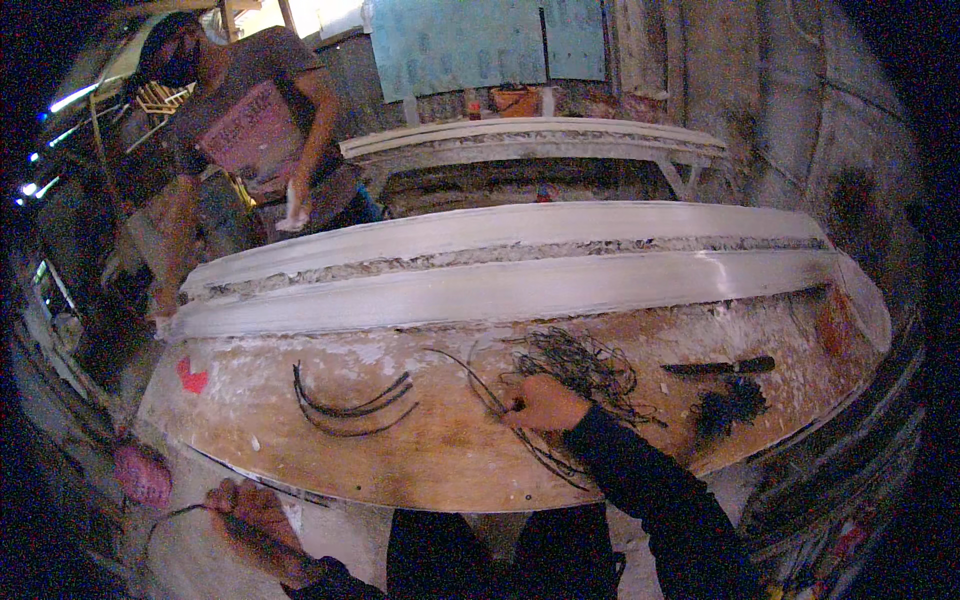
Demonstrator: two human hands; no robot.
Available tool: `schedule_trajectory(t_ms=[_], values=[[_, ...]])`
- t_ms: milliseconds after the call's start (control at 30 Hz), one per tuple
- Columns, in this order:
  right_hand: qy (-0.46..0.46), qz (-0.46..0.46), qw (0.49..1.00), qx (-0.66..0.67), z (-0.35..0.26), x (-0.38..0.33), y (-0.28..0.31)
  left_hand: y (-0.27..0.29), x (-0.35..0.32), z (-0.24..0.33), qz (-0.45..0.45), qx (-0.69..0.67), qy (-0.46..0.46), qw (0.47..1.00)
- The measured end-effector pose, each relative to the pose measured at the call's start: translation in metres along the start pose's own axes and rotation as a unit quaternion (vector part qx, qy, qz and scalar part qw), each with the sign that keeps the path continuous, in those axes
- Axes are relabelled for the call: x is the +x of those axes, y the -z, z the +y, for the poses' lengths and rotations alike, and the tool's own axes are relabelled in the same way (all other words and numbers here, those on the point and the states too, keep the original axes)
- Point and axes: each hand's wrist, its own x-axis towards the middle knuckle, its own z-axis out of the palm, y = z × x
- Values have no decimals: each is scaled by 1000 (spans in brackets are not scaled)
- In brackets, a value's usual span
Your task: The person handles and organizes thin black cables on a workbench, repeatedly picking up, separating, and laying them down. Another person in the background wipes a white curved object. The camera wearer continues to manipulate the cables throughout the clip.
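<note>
My right hand (543,402) rests on the wooden workbench (430,460) and pinches a thin dark wire at the edge of a tangled heap of wires (585,362). Its dark sleeve runs down to the lower edge. My left hand (262,531) hangs below the bench's front edge and grips a thin dark wire that curves off to the left. A small bunch of curved wires (352,405) lies on the bench between the two hands.
A long white plaster moulding (520,270) spans the bench behind the wires. A dark-handled knife (720,367) and a black fibre clump (728,405) lie at the right. Another person (255,120) works at the far left end. A red mark (192,378) is on the bench.
</note>
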Motion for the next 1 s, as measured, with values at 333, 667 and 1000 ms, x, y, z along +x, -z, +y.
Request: schedule_trajectory(t_ms=[333,667,1000], values=[[-88,16,992,94,0,1,2,-29,-37,-148,98,237,331,908],[0,-72,962,262,-8,-1,-11,-35,-65,-211,8,410,291,864],[-35,-78,965,247,-12,-4,-11,-38,-66,-206,-20,386,280,878]])
